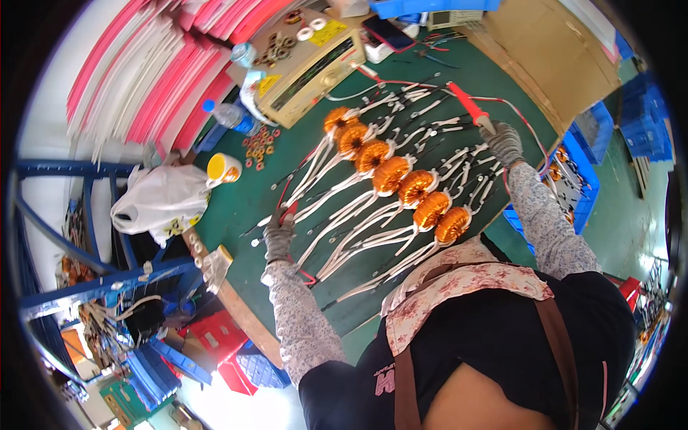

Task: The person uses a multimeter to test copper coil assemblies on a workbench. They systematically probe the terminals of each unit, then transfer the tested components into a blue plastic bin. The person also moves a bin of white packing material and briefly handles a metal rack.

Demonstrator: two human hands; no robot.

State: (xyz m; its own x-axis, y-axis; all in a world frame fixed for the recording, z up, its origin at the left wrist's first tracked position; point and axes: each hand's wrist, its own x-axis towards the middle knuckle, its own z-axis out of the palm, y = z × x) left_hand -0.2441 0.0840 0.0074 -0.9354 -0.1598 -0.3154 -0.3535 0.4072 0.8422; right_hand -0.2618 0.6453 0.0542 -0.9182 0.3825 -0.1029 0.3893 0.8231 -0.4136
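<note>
- The left hand (278, 236), in a grey knit glove, is closed around a red-handled test probe (288, 212) near the left edge of the green tabletop (236, 201), its tip among the white leads there.
- The right hand (504, 143), gloved the same, grips a second red-handled probe (467, 104), which points toward the far edge of the tabletop, with a red wire trailing from it.
- Between the hands, a diagonal row of seven copper-wound toroidal coils (390, 172) crosses the middle of the tabletop, each with white sleeved leads (344, 215) fanning out to both sides.
- A beige box-shaped test instrument (308, 64) stands at the far-left corner, with small loose ring cores (259, 147) scattered just beside it.
- A yellow-capped white jar (223, 167) and a white plastic bag (161, 201) sit at the left edge.
- A blue plastic crate (584, 179) stands off the right edge.
</note>
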